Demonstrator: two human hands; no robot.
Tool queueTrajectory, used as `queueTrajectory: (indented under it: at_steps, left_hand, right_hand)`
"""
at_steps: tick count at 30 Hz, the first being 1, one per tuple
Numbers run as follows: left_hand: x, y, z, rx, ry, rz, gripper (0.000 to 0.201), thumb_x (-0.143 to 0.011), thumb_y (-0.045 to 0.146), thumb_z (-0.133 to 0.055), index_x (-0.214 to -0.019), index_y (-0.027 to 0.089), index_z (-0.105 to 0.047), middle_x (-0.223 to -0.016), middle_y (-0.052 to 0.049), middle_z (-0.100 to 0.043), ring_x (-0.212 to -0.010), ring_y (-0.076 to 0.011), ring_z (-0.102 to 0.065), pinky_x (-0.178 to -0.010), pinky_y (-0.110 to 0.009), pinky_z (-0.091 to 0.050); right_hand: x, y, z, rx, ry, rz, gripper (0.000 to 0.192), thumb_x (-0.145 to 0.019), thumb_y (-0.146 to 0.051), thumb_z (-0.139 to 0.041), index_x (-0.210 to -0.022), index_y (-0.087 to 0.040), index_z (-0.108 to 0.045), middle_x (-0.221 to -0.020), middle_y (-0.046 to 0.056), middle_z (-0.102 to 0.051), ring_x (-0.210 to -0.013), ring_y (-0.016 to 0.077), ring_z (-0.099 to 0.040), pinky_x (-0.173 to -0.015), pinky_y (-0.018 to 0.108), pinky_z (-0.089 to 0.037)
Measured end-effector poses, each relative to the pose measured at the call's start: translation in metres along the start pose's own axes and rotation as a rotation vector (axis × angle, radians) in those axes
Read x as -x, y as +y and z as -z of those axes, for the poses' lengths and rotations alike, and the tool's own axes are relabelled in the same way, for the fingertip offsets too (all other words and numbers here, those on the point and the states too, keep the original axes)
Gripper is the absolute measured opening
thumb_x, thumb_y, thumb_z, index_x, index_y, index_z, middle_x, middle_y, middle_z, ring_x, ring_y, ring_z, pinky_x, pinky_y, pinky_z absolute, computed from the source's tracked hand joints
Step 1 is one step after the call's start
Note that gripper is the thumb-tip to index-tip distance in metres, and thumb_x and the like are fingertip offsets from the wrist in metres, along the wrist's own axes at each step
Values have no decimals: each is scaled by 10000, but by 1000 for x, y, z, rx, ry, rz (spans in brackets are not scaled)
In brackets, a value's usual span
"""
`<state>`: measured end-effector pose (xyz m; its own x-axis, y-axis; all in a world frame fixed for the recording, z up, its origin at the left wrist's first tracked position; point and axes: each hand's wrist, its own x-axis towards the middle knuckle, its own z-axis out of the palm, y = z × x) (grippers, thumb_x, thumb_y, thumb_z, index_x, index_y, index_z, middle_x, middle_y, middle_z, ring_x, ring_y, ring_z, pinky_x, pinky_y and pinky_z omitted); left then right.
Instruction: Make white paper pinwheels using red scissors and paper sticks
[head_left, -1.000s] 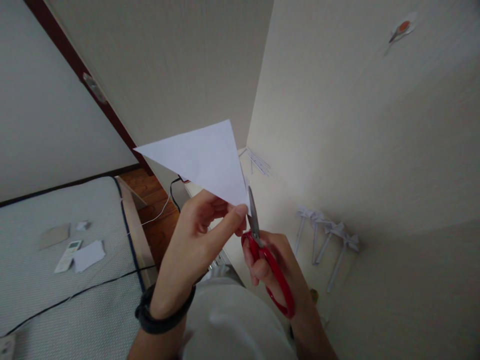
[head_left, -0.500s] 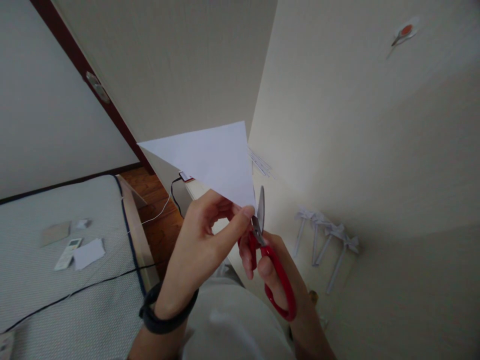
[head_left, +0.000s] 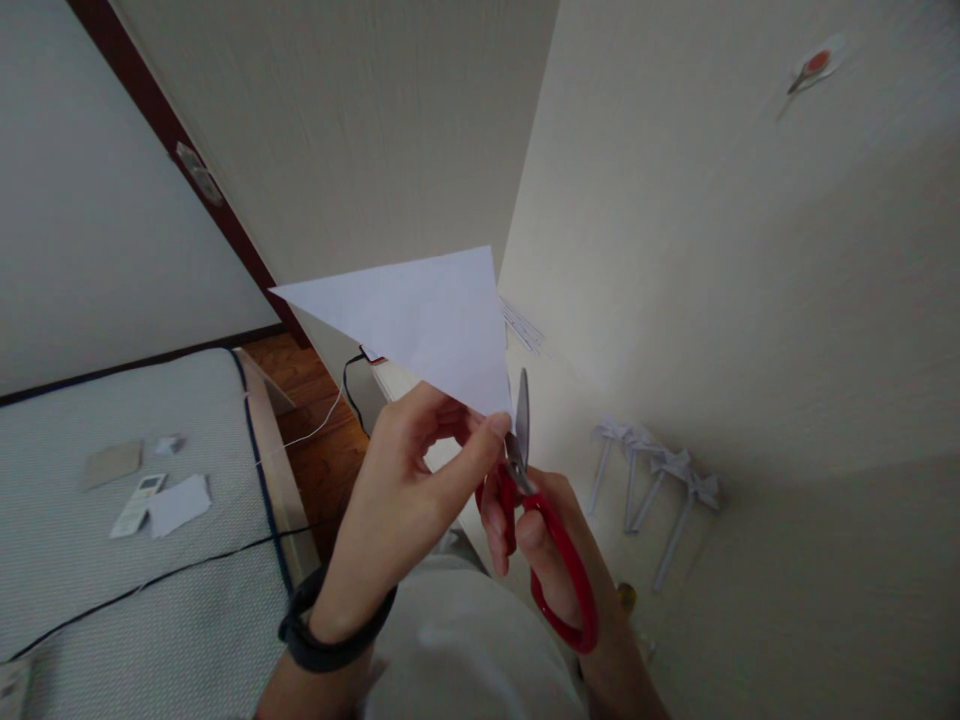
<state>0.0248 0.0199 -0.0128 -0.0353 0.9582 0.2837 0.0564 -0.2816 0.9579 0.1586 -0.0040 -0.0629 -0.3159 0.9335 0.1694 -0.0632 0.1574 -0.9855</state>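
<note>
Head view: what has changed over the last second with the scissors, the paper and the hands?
The red scissors shifted slightly right, blades still at the bottom tip of the white paper triangle, which drifted right with them. The left hand keeps pinching that tip and the right hand keeps its grip on the handles. The remote and paper scraps on the mattress lie as before.

White paper triangle (head_left: pixel 427 320), flat and uncreased, held up in the air with one long point stretching out to the left and its lowest corner pinched. Red-handled scissors (head_left: pixel 540 530) just beside that corner, steel blades pointing upward and nearly closed, tips touching the paper's right edge, handles angled down to the right.
</note>
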Motion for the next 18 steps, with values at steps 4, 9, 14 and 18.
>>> queueTrajectory:
  at_steps: [4,9,14,18]
  left_hand:
    - [1,1,-1,16,24,9,95,-809,192,-658,-719,201,-629,-611,44,-647,-570,-110,-615,-521,-181,-491]
    - [1,4,-4,1,66,25,91,-804,176,-655,-720,200,-633,-611,46,-650,-561,-106,-613,-505,-179,-474]
    - [1,5,-4,7,61,32,80,-794,163,-647,-722,191,-627,-607,34,-646,-552,-113,-605,-508,-193,-478]
    - [2,5,-4,6,67,42,96,-804,184,-642,-711,188,-617,-598,28,-632,-546,-118,-595,-509,-200,-477]
  right_hand:
    - [-1,-2,0,36,17,7,599,-819,-781,-480,-676,-200,-504,-629,6,-499,-567,133,-423,-489,258,-335]
    - [-4,-4,0,45,17,-3,615,-793,-801,-493,-639,-205,-479,-588,-10,-477,-540,122,-411,-459,238,-330]
    - [-2,-2,0,-1,-23,-53,591,-818,-778,-489,-673,-204,-498,-504,-46,-463,-423,96,-411,-422,226,-326]
    - [-1,1,0,1,-13,-40,583,-813,-771,-507,-665,-208,-499,-491,-44,-473,-420,100,-427,-414,222,-339]
